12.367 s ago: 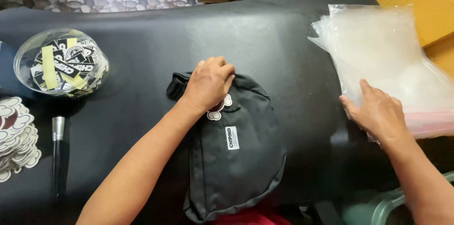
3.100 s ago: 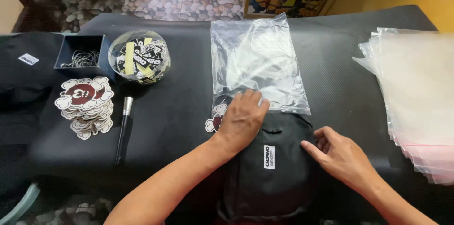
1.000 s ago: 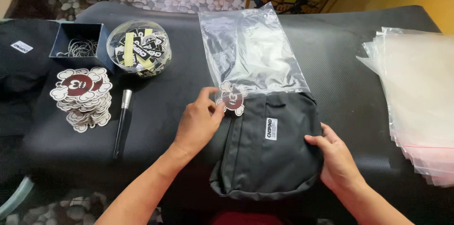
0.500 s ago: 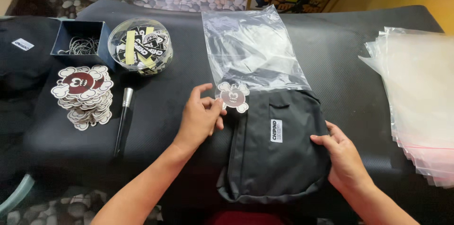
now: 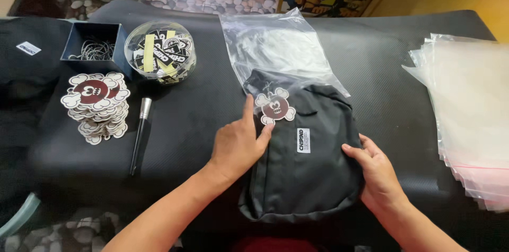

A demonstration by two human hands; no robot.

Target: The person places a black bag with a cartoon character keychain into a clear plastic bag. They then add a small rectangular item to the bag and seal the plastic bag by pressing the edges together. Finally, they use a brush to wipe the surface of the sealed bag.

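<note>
The black bag (image 5: 305, 162) lies flat on the black table (image 5: 191, 119), its top end tucked into the mouth of a clear sleeve (image 5: 278, 50) that extends beyond it. A cloud-shaped tag (image 5: 274, 107) (dark red centre) rests on the bag's upper left. The left hand (image 5: 238, 143) presses open-fingered against the bag's left edge, thumb touching the tag's lower rim. The right hand (image 5: 376, 172) lies flat against the bag's right edge, gripping nothing. Left of the bag: a pen (image 5: 139, 134), a stack of tags (image 5: 95, 106), a round tub (image 5: 159, 58) and a blue box (image 5: 95, 50). Right of the bag, well apart: a pile of sleeves (image 5: 466, 119).
</note>
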